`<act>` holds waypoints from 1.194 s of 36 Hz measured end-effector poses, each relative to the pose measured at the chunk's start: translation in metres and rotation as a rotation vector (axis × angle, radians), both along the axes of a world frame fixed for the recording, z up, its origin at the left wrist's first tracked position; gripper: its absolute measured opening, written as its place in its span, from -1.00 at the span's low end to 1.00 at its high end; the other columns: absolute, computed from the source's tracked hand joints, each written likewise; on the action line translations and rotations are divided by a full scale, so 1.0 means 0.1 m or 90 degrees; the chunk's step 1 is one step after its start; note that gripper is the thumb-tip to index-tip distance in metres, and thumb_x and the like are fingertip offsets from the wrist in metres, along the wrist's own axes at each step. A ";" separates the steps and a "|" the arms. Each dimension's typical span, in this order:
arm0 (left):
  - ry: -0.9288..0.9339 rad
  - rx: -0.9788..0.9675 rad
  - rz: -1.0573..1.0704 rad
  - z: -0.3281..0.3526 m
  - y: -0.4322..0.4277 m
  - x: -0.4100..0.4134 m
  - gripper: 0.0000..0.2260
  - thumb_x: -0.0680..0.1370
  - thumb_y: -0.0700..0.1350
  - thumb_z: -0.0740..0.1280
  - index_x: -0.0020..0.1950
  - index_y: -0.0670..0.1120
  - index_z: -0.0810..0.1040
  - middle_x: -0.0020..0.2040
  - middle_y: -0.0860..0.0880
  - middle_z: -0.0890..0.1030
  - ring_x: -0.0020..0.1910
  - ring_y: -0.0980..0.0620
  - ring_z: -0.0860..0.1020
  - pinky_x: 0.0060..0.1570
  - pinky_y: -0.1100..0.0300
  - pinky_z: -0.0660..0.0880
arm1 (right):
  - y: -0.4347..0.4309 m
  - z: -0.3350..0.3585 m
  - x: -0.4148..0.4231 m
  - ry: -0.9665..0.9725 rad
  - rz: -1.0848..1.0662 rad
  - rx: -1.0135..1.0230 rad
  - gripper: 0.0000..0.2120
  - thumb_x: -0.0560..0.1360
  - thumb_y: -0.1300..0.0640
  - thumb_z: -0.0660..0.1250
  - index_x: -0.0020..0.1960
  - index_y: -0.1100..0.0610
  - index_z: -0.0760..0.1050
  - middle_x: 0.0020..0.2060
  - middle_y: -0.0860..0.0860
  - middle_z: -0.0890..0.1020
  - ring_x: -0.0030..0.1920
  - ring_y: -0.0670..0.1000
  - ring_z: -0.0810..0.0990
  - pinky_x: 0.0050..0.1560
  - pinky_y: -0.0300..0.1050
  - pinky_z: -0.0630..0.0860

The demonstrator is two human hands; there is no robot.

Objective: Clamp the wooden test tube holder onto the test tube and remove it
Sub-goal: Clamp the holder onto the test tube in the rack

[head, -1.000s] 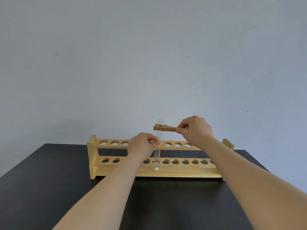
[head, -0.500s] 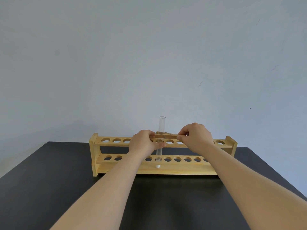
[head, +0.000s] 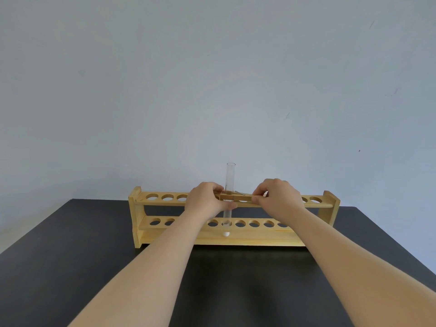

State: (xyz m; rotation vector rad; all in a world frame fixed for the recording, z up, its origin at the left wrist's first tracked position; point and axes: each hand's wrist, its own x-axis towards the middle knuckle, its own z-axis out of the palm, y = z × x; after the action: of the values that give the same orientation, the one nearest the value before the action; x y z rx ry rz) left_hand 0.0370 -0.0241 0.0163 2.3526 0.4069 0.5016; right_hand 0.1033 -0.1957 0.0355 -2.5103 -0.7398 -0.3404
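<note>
Head view: holder (head: 237, 198) clamps tube (head: 230, 178) above rack (head: 329, 204).

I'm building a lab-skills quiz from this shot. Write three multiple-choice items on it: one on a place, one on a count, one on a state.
1. Where does the test tube stand?
A. in the wooden rack
B. flat on the black table
C. lifted clear of everything

2. How many test tubes show?
A. three
B. one
C. none

3. How does the wooden holder lie?
A. upright
B. roughly level, at the tube
C. loose on the table

Key: 1 A, its white-tipped foot sits on the rack's base; 2 B, all other visible holes are empty; 3 B, the right hand pinches its end, the left hand is at the tube.
</note>
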 end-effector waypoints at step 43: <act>0.044 0.034 -0.027 0.05 0.03 -0.08 -0.49 0.36 0.00 0.54 0.26 -0.03 0.52 0.16 0.00 0.59 0.05 0.02 0.50 -0.06 0.19 0.40 | -0.13 0.23 -0.10 0.000 -0.001 -0.024 -0.91 0.51 0.03 0.34 -0.11 -0.07 0.63 -0.23 -0.16 0.64 -0.20 -0.11 0.56 -0.29 -0.18 0.45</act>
State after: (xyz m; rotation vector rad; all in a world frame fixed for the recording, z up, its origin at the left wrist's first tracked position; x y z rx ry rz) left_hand 0.0288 -0.0208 0.0214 2.4310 0.3790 0.4163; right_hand 0.0932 -0.2084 0.0586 -2.5465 -0.7514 -0.3298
